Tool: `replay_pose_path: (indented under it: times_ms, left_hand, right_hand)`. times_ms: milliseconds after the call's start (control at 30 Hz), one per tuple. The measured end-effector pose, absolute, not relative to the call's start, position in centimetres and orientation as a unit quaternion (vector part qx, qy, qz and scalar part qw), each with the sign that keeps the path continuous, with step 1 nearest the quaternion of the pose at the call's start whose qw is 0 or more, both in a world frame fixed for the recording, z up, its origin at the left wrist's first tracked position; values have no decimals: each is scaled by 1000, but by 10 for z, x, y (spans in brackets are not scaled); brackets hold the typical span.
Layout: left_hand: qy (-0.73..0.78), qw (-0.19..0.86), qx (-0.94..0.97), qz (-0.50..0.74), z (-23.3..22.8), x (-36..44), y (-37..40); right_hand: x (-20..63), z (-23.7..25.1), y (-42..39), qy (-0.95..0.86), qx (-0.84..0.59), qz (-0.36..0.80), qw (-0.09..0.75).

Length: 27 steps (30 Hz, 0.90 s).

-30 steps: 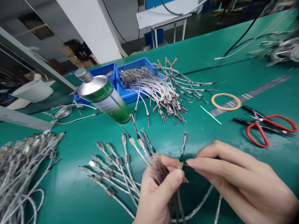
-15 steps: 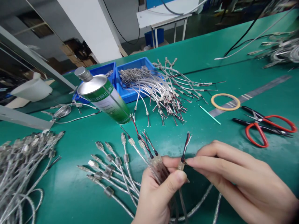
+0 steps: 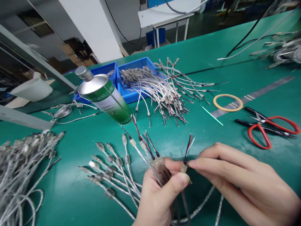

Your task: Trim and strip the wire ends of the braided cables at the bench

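Cable (image 3: pixel 183 168), long axis away from person, wires (image 3: pixel 189 146) foremost, left hand (image 3: pixel 158 196) pinching it, right hand (image 3: pixel 244 179) narrow, its hold unclear

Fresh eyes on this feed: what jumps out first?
The green-and-white can in front of the blue trays, left of centre. Then the red-handled snips, far right on the green bench. Closest in, the left hand pinches a cable end, its coloured wires pointing up, the right hand beside it.
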State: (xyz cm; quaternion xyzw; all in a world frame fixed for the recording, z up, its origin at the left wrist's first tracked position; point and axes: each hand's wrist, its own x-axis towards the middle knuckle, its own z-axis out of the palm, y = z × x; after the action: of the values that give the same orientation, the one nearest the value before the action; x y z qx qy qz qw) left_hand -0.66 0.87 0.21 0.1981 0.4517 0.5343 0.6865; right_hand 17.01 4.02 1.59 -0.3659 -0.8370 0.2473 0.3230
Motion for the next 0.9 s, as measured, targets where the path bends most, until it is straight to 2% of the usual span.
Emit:
replay_pose_path:
  times_ms: [633, 900]
  left_hand:
    - [439, 672, 216, 556, -3, -4, 13]
    - [489, 638, 207, 558, -2, -4, 14]
  right_hand:
    - [165, 0, 32, -845, -356, 182, 356]
    - [164, -7, 31, -856, -346, 158, 350]
